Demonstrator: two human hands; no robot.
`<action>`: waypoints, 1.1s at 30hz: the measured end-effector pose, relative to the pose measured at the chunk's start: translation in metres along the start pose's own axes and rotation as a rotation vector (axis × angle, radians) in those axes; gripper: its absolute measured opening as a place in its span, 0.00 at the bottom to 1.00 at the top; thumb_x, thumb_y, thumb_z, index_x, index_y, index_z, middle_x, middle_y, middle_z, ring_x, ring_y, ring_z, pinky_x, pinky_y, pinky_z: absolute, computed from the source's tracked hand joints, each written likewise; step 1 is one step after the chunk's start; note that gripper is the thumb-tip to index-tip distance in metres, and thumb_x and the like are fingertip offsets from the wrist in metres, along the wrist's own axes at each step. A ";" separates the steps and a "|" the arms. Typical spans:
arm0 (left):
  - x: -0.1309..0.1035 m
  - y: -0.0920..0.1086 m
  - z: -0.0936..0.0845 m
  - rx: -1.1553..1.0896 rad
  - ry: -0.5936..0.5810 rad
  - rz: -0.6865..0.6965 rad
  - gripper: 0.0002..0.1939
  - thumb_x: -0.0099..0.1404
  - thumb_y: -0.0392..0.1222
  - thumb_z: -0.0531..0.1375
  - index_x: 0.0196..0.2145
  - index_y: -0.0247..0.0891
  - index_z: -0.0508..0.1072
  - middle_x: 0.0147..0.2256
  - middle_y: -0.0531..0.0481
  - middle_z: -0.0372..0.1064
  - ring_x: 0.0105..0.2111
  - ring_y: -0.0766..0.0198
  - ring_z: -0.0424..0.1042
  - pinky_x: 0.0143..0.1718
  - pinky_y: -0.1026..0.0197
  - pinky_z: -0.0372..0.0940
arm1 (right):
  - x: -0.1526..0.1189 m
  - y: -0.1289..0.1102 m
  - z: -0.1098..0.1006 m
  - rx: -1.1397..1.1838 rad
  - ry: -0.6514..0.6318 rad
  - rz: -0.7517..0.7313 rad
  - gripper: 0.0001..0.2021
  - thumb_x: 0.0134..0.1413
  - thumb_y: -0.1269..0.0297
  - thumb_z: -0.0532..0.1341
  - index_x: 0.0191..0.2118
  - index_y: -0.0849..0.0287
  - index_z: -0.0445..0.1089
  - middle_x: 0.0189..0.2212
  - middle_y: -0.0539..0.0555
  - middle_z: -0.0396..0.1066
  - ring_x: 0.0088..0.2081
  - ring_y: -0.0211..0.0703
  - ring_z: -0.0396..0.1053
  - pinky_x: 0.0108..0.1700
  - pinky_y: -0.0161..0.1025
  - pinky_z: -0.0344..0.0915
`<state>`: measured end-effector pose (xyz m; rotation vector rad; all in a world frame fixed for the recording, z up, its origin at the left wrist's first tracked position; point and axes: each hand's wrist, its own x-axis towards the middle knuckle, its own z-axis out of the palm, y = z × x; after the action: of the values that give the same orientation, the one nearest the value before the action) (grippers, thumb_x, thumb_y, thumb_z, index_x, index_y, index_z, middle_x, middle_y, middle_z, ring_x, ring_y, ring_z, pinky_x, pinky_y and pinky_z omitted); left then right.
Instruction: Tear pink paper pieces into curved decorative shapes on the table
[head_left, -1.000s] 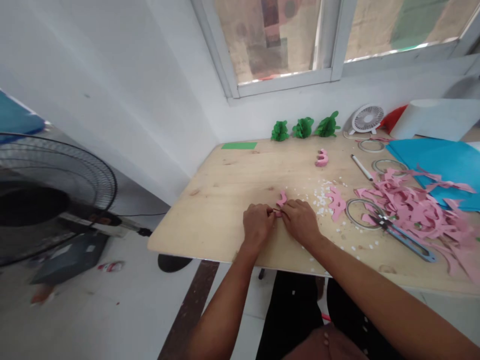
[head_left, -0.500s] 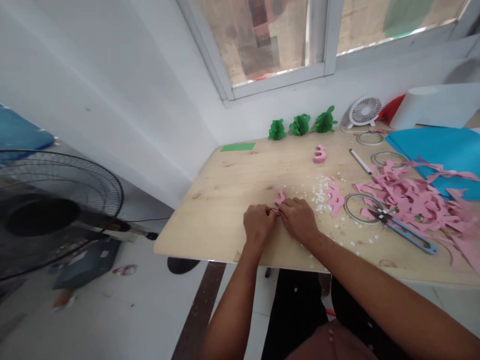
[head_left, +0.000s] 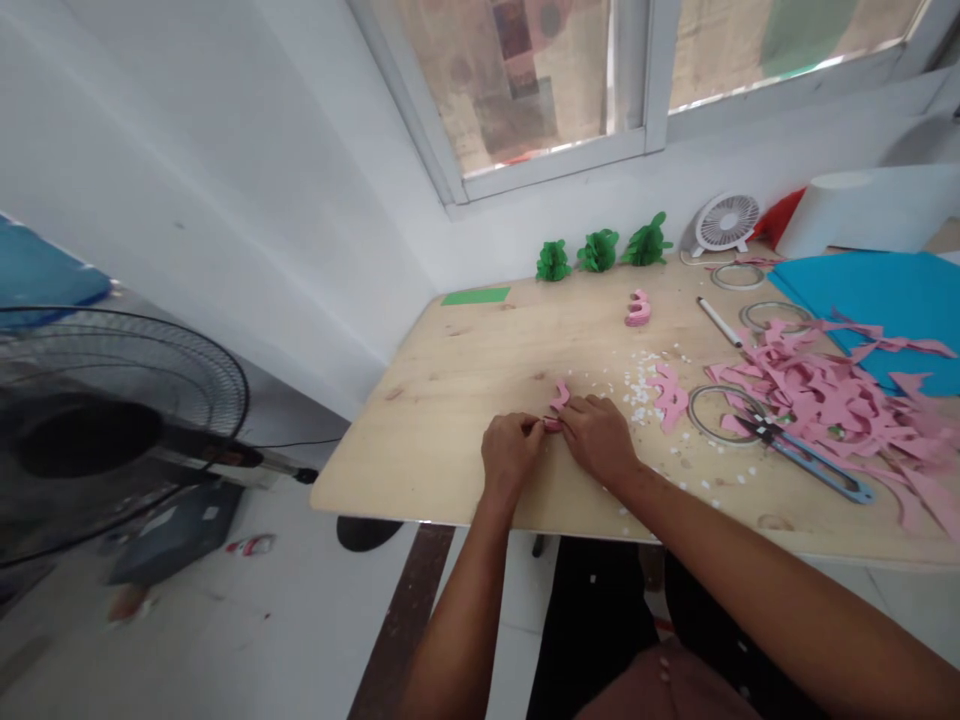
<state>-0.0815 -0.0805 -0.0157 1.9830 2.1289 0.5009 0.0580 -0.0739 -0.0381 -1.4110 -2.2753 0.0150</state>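
Observation:
Near the table's front edge, my left hand [head_left: 513,450] and my right hand [head_left: 598,436] are close together, fingers closed on a small pink paper piece [head_left: 552,425] between them. Part of that piece is hidden by the fingers. Just beyond my right fingertips lies a curved pink paper piece [head_left: 561,393]. To the right, a wavy pink cutout [head_left: 669,397] rests beside small white paper bits [head_left: 642,392]. A stacked pink shape [head_left: 638,308] stands farther back on the table.
Blue-handled scissors [head_left: 817,464], tape rings [head_left: 726,415] and pink scraps [head_left: 832,385] lie right. Behind are green paper shapes [head_left: 598,250], a small white fan [head_left: 727,223], a pen [head_left: 718,322] and blue sheets [head_left: 885,285]. A large black fan [head_left: 97,430] stands left.
My left hand has shifted slightly left, and more of the pink piece shows between the fingertips. My right hand has barely moved. The view has shifted a little.

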 end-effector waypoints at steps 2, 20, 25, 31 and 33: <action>0.000 0.001 0.001 0.001 0.000 0.014 0.12 0.58 0.45 0.55 0.31 0.41 0.77 0.34 0.48 0.74 0.34 0.62 0.69 0.34 0.62 0.59 | 0.000 0.000 0.000 -0.003 0.000 0.006 0.11 0.57 0.68 0.53 0.38 0.60 0.72 0.35 0.58 0.71 0.37 0.45 0.62 0.40 0.40 0.52; 0.002 0.016 0.010 0.358 0.079 0.137 0.15 0.59 0.44 0.52 0.28 0.35 0.76 0.29 0.41 0.72 0.37 0.53 0.66 0.37 0.53 0.57 | 0.000 -0.001 -0.001 -0.005 -0.001 0.013 0.10 0.57 0.67 0.53 0.37 0.60 0.71 0.34 0.57 0.71 0.37 0.45 0.62 0.39 0.40 0.51; 0.000 0.006 0.016 0.200 0.142 0.067 0.14 0.58 0.44 0.52 0.25 0.37 0.75 0.27 0.44 0.72 0.34 0.56 0.67 0.35 0.56 0.58 | 0.000 -0.001 -0.001 -0.011 -0.010 0.006 0.11 0.57 0.69 0.52 0.39 0.59 0.71 0.35 0.57 0.71 0.37 0.45 0.62 0.39 0.40 0.51; -0.004 -0.014 0.019 -0.023 0.238 0.054 0.10 0.57 0.40 0.54 0.28 0.38 0.75 0.28 0.47 0.73 0.33 0.60 0.68 0.36 0.59 0.60 | 0.000 0.000 0.000 -0.016 -0.023 -0.005 0.11 0.57 0.69 0.52 0.41 0.59 0.71 0.36 0.58 0.71 0.38 0.46 0.62 0.40 0.41 0.51; -0.005 -0.016 0.019 -0.095 0.251 0.125 0.09 0.57 0.40 0.55 0.30 0.38 0.75 0.30 0.48 0.73 0.35 0.60 0.68 0.38 0.59 0.60 | 0.000 0.000 0.000 -0.012 -0.025 -0.006 0.12 0.57 0.68 0.52 0.42 0.59 0.70 0.36 0.58 0.71 0.38 0.46 0.62 0.40 0.41 0.51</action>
<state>-0.0893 -0.0842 -0.0397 2.1044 2.0791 0.8992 0.0580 -0.0739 -0.0384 -1.4172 -2.3034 0.0168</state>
